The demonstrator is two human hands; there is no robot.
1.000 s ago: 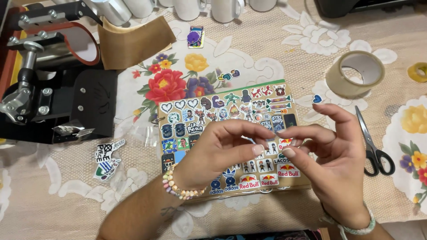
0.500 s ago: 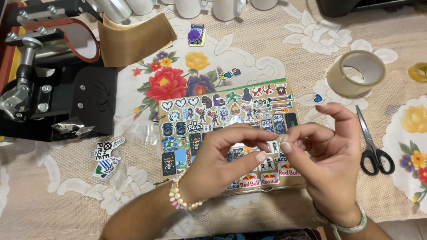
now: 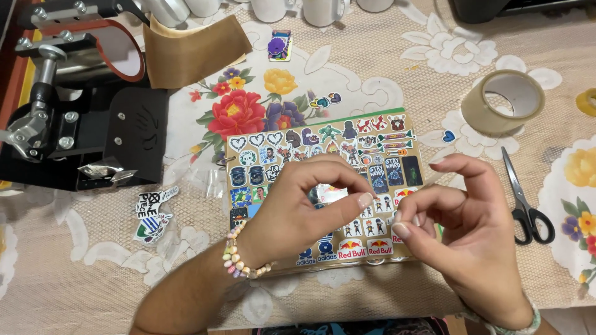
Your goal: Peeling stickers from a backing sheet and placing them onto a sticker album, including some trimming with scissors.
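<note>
A brown board covered with several small stickers [image 3: 372, 133] lies flat on the flowered tablecloth. Both my hands hover just above its lower half. My left hand [image 3: 298, 214], with a bead bracelet at the wrist, has thumb and forefinger curled into a closed pinch, and nothing shows in it. My right hand [image 3: 469, 239] pinches thumb against forefinger on a tiny sticker piece that the fingertips almost hide. The two pinches sit a finger's width apart.
A black mug press [image 3: 87, 118] stands at the left with a brown sheet [image 3: 189, 53] beside it. Loose stickers [image 3: 152, 214] lie near its base. A tape roll [image 3: 503, 102] and black scissors [image 3: 528, 208] lie on the right. White mugs [image 3: 323, 9] line the far edge.
My fingertips, joined on one small piece before, have drawn slightly apart. Both hands have shifted a little toward me over the board.
</note>
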